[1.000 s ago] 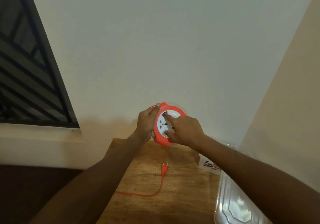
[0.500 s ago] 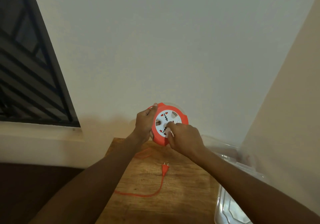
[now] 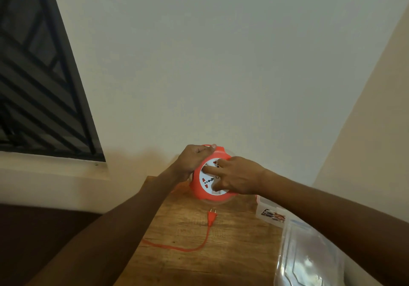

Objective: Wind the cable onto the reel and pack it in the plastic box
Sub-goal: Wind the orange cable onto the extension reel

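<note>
bracing the orange reel (image 3: 200,193) above the tabletop (image 3: 232,248), the left hand (image 3: 194,158) grips its rim while right hand (image 3: 238,178) fingers press the white face to crank; loose cable (image 3: 188,248) and plug (image 3: 212,217) lie below, plastic box (image 3: 309,261) nearby.

Wooden table (image 3: 232,248) carries orange cable (image 3: 199,244), plug (image 3: 212,217), plastic box (image 3: 309,261).

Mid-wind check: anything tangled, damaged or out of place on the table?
Nothing stands out. The left hand grips the orange reel while the right hand presses its white face. The unwound cable and plug lie loose, unknotted, on the wooden table.
</note>
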Demonstrator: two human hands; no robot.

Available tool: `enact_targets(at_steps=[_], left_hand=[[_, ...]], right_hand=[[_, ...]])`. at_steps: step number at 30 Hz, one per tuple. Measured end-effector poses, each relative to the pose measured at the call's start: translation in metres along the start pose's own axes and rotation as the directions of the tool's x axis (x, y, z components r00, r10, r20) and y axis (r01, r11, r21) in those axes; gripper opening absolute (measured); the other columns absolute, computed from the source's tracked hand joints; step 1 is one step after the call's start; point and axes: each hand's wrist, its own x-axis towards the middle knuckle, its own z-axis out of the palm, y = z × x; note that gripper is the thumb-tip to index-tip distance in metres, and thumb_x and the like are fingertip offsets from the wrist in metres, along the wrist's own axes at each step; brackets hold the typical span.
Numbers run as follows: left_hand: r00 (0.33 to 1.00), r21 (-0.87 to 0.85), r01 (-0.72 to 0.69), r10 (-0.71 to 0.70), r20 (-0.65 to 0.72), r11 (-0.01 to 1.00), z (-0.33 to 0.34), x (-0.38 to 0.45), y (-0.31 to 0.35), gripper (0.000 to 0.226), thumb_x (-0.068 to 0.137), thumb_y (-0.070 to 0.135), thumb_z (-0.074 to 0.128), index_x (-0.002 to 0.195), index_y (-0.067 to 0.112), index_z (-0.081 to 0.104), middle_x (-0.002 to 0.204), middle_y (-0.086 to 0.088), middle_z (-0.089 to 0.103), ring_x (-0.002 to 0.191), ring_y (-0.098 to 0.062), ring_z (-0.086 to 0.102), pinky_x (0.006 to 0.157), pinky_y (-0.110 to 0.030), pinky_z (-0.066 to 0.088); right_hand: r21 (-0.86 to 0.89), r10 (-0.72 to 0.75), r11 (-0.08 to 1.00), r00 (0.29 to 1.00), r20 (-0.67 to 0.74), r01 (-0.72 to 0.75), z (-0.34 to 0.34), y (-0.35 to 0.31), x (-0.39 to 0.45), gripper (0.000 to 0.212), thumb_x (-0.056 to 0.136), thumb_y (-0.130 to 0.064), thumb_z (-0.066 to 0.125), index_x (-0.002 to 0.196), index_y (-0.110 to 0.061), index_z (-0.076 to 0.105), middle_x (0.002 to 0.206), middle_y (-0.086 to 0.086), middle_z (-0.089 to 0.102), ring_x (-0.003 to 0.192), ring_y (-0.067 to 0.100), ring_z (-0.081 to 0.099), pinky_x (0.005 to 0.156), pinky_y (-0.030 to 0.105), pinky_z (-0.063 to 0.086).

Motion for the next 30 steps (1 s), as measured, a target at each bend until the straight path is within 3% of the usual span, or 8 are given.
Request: enact_targets(at_steps=[4,11,18,24,28,30], left_hand=[[1.000,0.029,0.007,-0.007,0.006,1.000,-0.001,0.000,0.003,0.032,0.099,0.044,0.065,0.101,0.016,0.079,0.095,-0.009,0.082,0.082,-0.033,0.079,0.074,-0.041,0.067],[0.998,0.119,0.038,-0.044,0.048,0.992,-0.002,0.004,0.000,0.029,0.096,0.046,0.067,0.099,0.019,0.079,0.090,-0.002,0.082,0.078,-0.028,0.080,0.069,-0.035,0.066],[0.997,0.152,0.031,-0.040,0.060,0.988,0.000,0.006,0.003,0.028,0.095,0.048,0.067,0.098,0.023,0.079,0.091,0.001,0.082,0.080,-0.025,0.080,0.069,-0.033,0.066],[1.000,0.016,-0.006,0.005,0.021,1.000,-0.005,0.004,0.001,0.025,0.097,0.048,0.064,0.096,0.030,0.081,0.097,-0.003,0.083,0.085,-0.025,0.080,0.068,-0.030,0.064],[0.999,-0.054,-0.025,0.023,-0.039,0.998,-0.003,0.007,0.002,0.036,0.098,0.050,0.062,0.113,0.021,0.077,0.104,-0.005,0.082,0.091,-0.030,0.080,0.081,-0.046,0.066],[0.993,-0.133,-0.009,-0.006,-0.114,0.991,0.000,0.007,0.003,0.039,0.098,0.050,0.062,0.116,0.018,0.076,0.106,-0.007,0.081,0.093,-0.033,0.079,0.084,-0.051,0.065]], right_hand=[[-0.011,0.013,1.000,0.996,0.085,-0.012,-0.004,-0.001,0.002,0.062,0.081,-0.032,0.079,0.136,-0.035,0.050,0.150,0.010,0.035,0.121,0.037,0.051,0.087,0.047,0.055],[-0.066,0.032,0.998,0.986,0.166,-0.022,0.000,-0.015,0.010,0.072,0.081,-0.038,0.078,0.142,-0.039,0.040,0.151,0.011,0.031,0.124,0.038,0.048,0.097,0.049,0.048],[-0.014,0.074,0.997,0.988,0.137,-0.073,0.005,-0.018,0.010,0.065,0.087,-0.040,0.071,0.144,-0.035,0.040,0.150,0.016,0.035,0.123,0.040,0.052,0.099,0.050,0.046],[0.205,0.242,0.945,0.967,0.080,-0.254,0.012,-0.016,0.009,0.071,0.094,-0.042,0.060,0.152,-0.037,0.019,0.152,0.022,0.031,0.122,0.040,0.053,0.093,0.049,0.051],[0.212,0.365,0.906,0.930,0.044,-0.365,0.021,-0.019,0.008,0.077,0.094,-0.037,0.061,0.154,-0.037,0.011,0.149,0.026,0.034,0.114,0.043,0.058,0.087,0.050,0.054],[0.290,0.505,0.820,0.862,0.039,-0.494,0.024,-0.019,0.011,0.083,0.092,-0.041,0.063,0.154,-0.039,0.007,0.145,0.022,0.042,0.112,0.039,0.061,0.085,0.046,0.055]])
